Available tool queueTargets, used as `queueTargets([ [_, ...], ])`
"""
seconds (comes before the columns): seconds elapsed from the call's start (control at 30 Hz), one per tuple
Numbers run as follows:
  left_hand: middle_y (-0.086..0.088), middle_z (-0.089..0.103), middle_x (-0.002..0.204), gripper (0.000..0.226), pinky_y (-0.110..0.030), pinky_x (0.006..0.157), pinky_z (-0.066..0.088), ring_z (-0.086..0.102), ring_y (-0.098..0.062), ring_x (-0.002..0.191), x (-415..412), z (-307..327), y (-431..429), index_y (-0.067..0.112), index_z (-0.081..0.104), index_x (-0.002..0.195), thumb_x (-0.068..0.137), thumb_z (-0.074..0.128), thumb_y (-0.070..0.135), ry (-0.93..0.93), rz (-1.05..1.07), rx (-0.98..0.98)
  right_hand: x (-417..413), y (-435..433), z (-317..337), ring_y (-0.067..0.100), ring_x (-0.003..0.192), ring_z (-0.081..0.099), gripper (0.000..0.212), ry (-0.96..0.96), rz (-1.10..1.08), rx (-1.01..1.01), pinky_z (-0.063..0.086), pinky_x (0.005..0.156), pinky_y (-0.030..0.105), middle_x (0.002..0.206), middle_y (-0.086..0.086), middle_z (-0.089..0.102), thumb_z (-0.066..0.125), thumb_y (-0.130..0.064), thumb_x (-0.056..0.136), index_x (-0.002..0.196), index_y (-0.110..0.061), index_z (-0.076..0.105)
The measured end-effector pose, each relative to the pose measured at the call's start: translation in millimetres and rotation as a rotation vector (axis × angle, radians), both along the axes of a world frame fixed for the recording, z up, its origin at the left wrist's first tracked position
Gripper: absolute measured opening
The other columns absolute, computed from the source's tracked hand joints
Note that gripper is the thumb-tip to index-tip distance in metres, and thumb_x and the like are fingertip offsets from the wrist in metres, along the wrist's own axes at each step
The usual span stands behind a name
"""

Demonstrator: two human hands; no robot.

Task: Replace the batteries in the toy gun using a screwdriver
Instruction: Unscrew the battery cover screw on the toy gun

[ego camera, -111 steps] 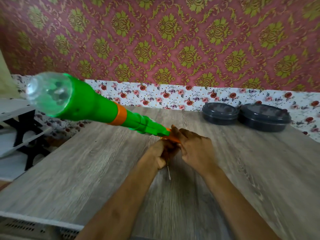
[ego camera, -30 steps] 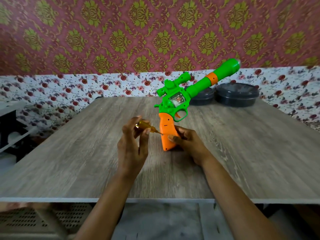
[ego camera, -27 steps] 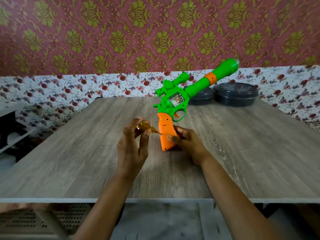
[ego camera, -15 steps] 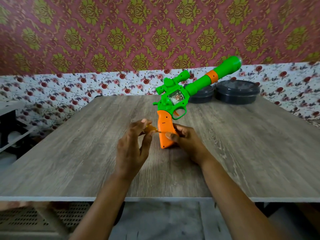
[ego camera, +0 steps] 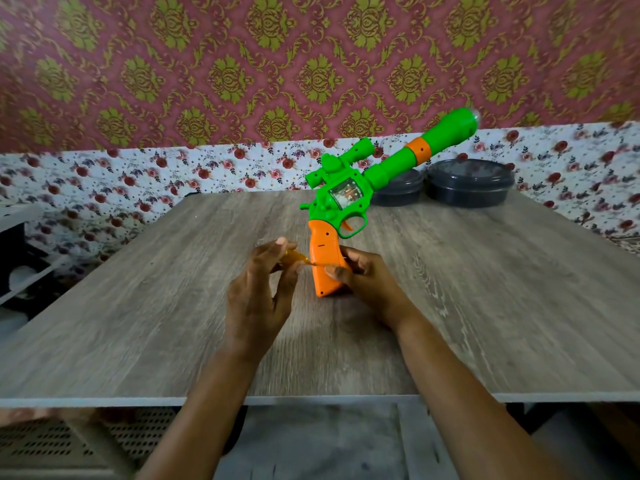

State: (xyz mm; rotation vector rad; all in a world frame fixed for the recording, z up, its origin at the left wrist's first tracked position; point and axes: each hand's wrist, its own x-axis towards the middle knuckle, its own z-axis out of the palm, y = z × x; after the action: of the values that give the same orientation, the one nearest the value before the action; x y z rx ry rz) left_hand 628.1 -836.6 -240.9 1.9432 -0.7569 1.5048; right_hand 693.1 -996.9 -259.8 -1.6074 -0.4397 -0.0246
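Screwdriver (ego camera: 293, 261), pinched in left hand (ego camera: 258, 299), touches toy gun (ego camera: 323, 252) (barrel toward two o'clock); right hand (ego camera: 367, 282) grips its handle.

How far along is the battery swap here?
Done: the gun stands on its grip on the table, steadied by the right hand. In hand: the left hand holds the screwdriver, tip against the grip. Left: the grip looks closed and no batteries show, so opening, swapping and closing remain.

Left grip (ego camera: 258, 299) pinches screwdriver (ego camera: 292, 260), fingers raised; right grip (ego camera: 367, 282) curled round toy gun (ego camera: 346, 202) handle.
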Motion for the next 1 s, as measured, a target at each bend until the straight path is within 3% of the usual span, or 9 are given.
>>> queueTargets([
  [0.13, -0.021, 0.067, 0.099, 0.033, -0.017, 0.075, 0.049, 0.06, -0.017, 0.089, -0.3, -1.0, 0.5, 0.007, 0.041, 0.115, 0.087, 0.057, 0.009, 0.01, 0.004, 0.003, -0.1, 0.2, 0.9, 0.018, 0.096, 0.06, 0.032, -0.01, -0.008, -0.02, 0.049, 0.091, 0.038, 0.105, 0.011, 0.065, 0.057, 0.0, 0.087, 0.118, -0.006, 0.059],
  [0.3, -0.025, 0.066, 0.096, 0.033, -0.014, 0.076, 0.048, 0.059, -0.016, 0.088, 0.3, -0.7, 0.6, 0.006, 0.041, 0.115, 0.086, 0.057, 0.008, -0.001, 0.021, 0.014, -0.3, 0.3, 1.8, 0.02, 0.099, 0.061, 0.035, -0.004, -0.006, -0.033, 0.05, 0.092, 0.036, 0.112, 0.017, 0.065, 0.057, -0.001, 0.087, 0.122, -0.004, 0.057],
  [0.43, -0.015, 0.063, 0.102, 0.03, -0.013, 0.077, 0.046, 0.059, -0.017, 0.088, 0.2, -0.8, 0.4, 0.006, 0.04, 0.116, 0.09, 0.054, 0.012, -0.008, 0.014, 0.005, -0.6, 0.3, 2.3, 0.02, 0.1, 0.061, 0.035, -0.001, -0.01, -0.033, 0.049, 0.093, 0.036, 0.114, 0.017, 0.065, 0.057, -0.001, 0.087, 0.122, -0.005, 0.057],
  [0.6, -0.027, 0.066, 0.093, 0.029, -0.018, 0.075, 0.049, 0.059, -0.017, 0.087, -0.4, 0.0, 0.2, 0.006, 0.041, 0.115, 0.09, 0.054, 0.012, 0.004, 0.025, 0.009, -0.8, 0.7, 2.5, 0.017, 0.098, 0.061, 0.034, 0.005, -0.006, -0.031, 0.05, 0.091, 0.033, 0.112, 0.015, 0.065, 0.057, -0.001, 0.087, 0.121, -0.006, 0.058],
  [0.73, -0.018, 0.066, 0.1, 0.031, -0.005, 0.081, 0.043, 0.06, -0.015, 0.091, -4.2, 0.4, -0.6, 0.005, 0.042, 0.118, 0.09, 0.053, 0.012, 0.036, 0.038, -0.011, -1.0, 0.6, 2.9, 0.016, 0.097, 0.061, 0.034, 0.007, -0.008, -0.027, 0.05, 0.088, 0.027, 0.107, 0.01, 0.065, 0.057, -0.001, 0.087, 0.12, -0.007, 0.058],
  [0.8, -0.01, 0.064, 0.106, 0.032, -0.006, 0.079, 0.044, 0.061, -0.014, 0.091, -7.1, 1.3, -1.6, 0.004, 0.044, 0.122, 0.091, 0.05, 0.011, 0.026, 0.048, -0.011, -1.3, 0.6, 3.4, 0.015, 0.096, 0.061, 0.033, 0.009, -0.006, -0.026, 0.05, 0.087, 0.025, 0.106, 0.008, 0.065, 0.058, -0.002, 0.087, 0.119, -0.009, 0.058],
  [0.9, -0.014, 0.068, 0.103, 0.033, -0.018, 0.069, 0.049, 0.062, -0.014, 0.086, -8.4, 2.1, -1.0, 0.003, 0.048, 0.12, 0.088, 0.052, 0.004, -0.033, 0.094, 0.014, -2.0, 0.8, 3.8, 0.014, 0.095, 0.061, 0.032, 0.018, -0.001, -0.006, 0.05, 0.088, 0.028, 0.105, 0.008, 0.066, 0.058, -0.002, 0.087, 0.116, -0.014, 0.059],
  [1.0, -0.009, 0.062, 0.106, 0.03, -0.01, 0.079, 0.047, 0.061, -0.015, 0.092, -8.9, 3.4, -0.7, 0.003, 0.051, 0.116, 0.086, 0.056, 0.003, -0.06, 0.099, 0.0, -2.4, 0.8, 4.0, 0.014, 0.096, 0.06, 0.031, 0.021, 0.006, 0.014, 0.051, 0.086, 0.025, 0.105, 0.007, 0.065, 0.058, -0.002, 0.087, 0.113, -0.018, 0.058],
])
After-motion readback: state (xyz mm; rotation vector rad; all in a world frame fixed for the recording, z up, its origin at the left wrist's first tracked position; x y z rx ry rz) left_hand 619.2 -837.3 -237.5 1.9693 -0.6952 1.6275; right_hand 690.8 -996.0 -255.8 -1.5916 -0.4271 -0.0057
